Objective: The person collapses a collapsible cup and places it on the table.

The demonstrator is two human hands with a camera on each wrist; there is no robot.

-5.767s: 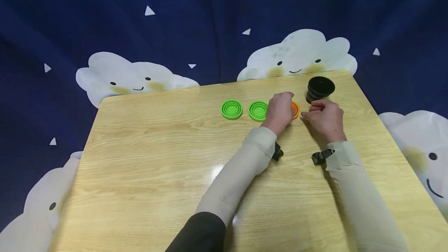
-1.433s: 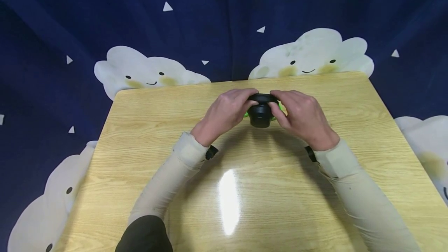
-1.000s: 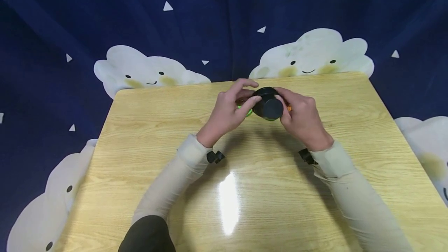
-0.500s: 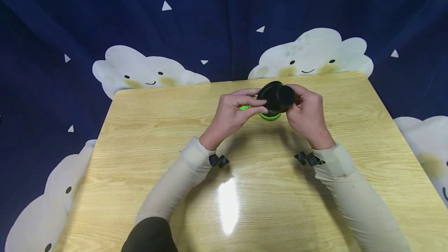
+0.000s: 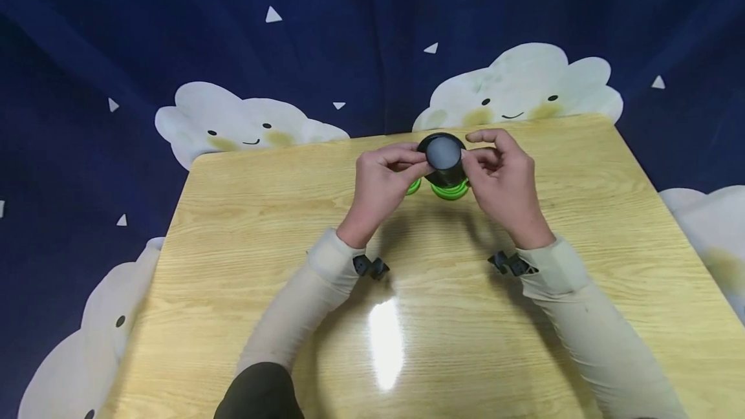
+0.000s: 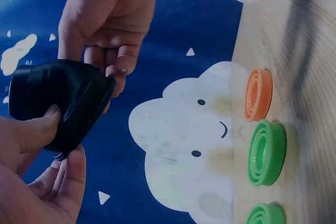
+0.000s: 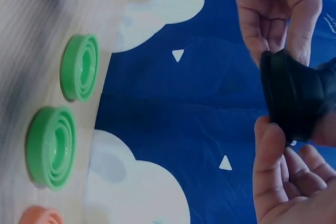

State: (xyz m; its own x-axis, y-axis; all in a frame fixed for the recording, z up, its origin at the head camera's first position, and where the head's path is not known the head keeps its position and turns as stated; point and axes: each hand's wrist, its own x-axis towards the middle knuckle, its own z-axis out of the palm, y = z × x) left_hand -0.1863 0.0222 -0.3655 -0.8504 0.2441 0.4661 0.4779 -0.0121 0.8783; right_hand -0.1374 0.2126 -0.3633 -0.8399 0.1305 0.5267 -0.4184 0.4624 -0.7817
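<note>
Both hands hold a black collapsible cup (image 5: 444, 155) above the table, its base turned toward the head camera. My left hand (image 5: 381, 186) pinches its left side between thumb and fingers. On the other side my right hand (image 5: 507, 189) pinches it, one finger raised off the cup. In the left wrist view the cup (image 6: 58, 95) lies sideways, its wide rim toward the right. Below the held cup two flattened green collapsible cups (image 5: 450, 192) are partly hidden in the head view. A flattened orange collapsible cup (image 6: 259, 94) shows in the wrist views.
The wooden table (image 5: 233, 244) reaches back to a dark blue curtain (image 5: 262, 50) with white clouds. The green and orange cups stand in a row near the table's back edge. Small black devices are strapped at both wrists.
The black cup, earlier standing upright at the table's back right, is now held up between both hands. Over the last second its base has swung right, then back toward the head camera.
</note>
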